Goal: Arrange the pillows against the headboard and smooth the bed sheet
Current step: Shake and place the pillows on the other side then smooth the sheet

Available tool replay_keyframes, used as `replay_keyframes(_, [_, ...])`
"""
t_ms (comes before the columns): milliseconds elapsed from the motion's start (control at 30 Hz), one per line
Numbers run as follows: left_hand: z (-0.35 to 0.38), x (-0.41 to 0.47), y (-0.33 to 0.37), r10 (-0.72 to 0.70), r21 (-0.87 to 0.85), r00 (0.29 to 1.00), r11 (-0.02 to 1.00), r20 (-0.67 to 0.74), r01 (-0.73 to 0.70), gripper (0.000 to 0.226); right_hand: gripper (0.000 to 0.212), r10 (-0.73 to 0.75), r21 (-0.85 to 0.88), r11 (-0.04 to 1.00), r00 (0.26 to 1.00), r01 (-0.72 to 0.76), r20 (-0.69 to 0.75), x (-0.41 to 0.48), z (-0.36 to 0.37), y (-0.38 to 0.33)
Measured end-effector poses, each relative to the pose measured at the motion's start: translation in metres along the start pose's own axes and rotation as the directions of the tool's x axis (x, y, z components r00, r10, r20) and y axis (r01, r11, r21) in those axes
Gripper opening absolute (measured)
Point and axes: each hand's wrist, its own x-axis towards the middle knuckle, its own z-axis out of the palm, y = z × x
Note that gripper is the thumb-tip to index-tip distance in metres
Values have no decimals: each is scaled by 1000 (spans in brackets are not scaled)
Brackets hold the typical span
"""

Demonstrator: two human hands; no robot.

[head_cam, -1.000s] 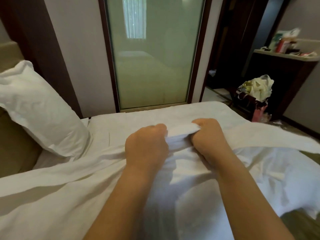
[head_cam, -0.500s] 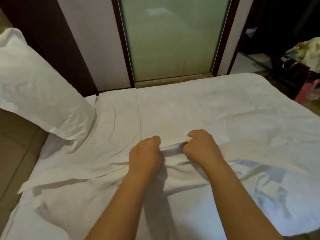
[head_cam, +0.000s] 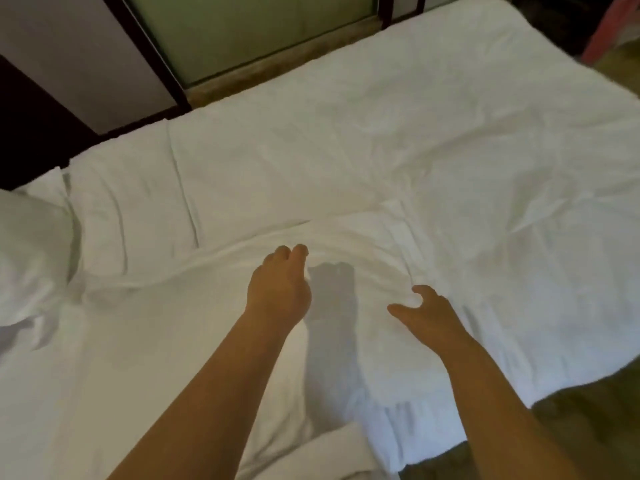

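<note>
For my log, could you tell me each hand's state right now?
Left hand: open, over the sheet.
Right hand: open, holding nothing.

This is a bedroom. A crumpled white fabric sheet [head_cam: 346, 161] covers a wide bed [head_cam: 467, 81], a plump white pillow [head_cam: 31, 258] at its left edge, a frosted greenish glass panel [head_cam: 249, 26] in a dark frame behind.
</note>
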Motion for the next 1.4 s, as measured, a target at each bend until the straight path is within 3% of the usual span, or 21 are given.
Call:
replay_keyframes(167, [24,57,48,212,219,962,944,171,-246,43,118,182,129,972,978,-194,99,38,13,60])
replay_keyframes(267, [38,86,88,340,351,906,840,253,-413,42,119,214,200,955,976,-218,39,53,16,76])
replay_keyframes(333, [54,102,116,452,441,836,711,311,-548,46,115,232,194,954,973,-228,2,62,18,83])
replay_keyframes(433, [87,123,150,585,548,659,390,473,-740,60,116,222,260,939,974,-224,39,65,21,82])
replay_keyframes(500, [111,136,158,558,582,595,228,579,-780,71,101,203,275,934,972,-229,121,66,22,79])
replay_keyframes(600, [134,138,140,313,619,634,161,707,-769,61,90,197,203,954,972,-220,126,63,27,73])
replay_keyframes(733, [131,113,103,100,639,685,285,722,-714,45,94,222,113,964,961,-241,162,52,37,62])
replay_keyframes(833, [100,91,79,97,648,790,516,605,-560,39,74,265,20,959,920,-282,290,31,42,35])
replay_keyframes(900, [77,72,61,89,611,870,678,484,-409,33,38,150,11,987,952,-158,266,12,42,21])
replay_keyframes(933, [65,60,51,86,591,898,726,431,-353,31,32,93,15,995,967,-99,239,1,43,14])
replay_keyframes(1100, [-8,-18,-10,86,487,988,862,129,-139,25,43,-114,-139,981,983,134,145,-86,64,-44])
replay_keyframes(1200, [-47,-88,-65,64,382,993,924,-100,-21,18,42,-262,-331,899,958,286,117,-159,103,-86])
replay_keyframes(1300, [-81,-165,-131,-41,157,938,982,-345,101,16,46,-383,-397,827,916,398,122,-234,152,-120])
replay_keyframes(1400, [-112,-240,-194,-181,50,883,973,-434,224,21,44,-579,-435,705,809,560,104,-313,199,-141])
